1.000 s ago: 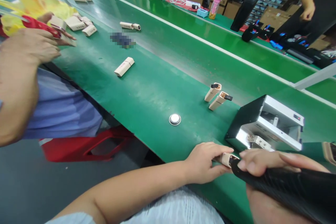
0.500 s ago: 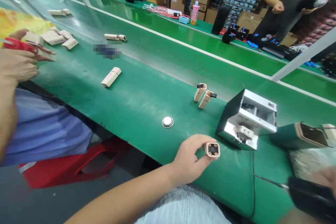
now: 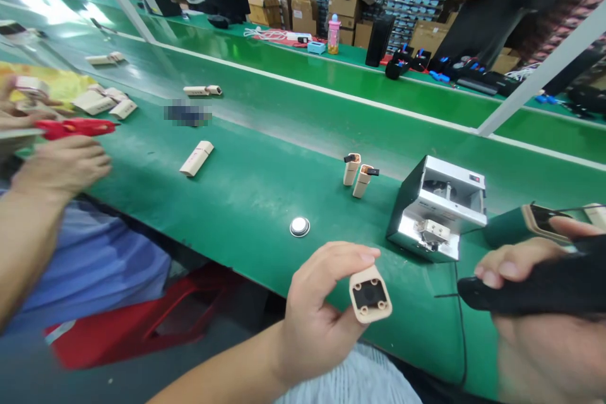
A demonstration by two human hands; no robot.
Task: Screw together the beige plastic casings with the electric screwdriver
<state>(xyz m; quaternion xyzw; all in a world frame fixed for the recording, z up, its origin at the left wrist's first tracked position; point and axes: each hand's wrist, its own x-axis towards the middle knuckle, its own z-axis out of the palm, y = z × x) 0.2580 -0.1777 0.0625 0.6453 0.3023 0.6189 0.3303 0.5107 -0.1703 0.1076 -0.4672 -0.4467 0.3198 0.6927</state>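
Note:
My left hand grips a cream plastic casing, its end turned up towards me. Four round screw posts show in the corners of that end around a dark recess. At the right edge my right hand is wrapped around a black electric screwdriver, apart from the casing. Beyond the hands stands a silver and black screw feeder. Left of it two cream casings stand upright with black pieces sticking out of their tops. A small round metal dish lies on the green bench.
Another cream casing lies farther left. At far left a co-worker's hand is beside a red glue gun, near several casings. A dark green bin stands behind my right hand. A cable runs down the bench.
My left hand has brought the casing closer, its end appearing larger. My right hand has raised the screwdriver. The co-worker's hand and glue gun have moved right, and the camera view has shifted.

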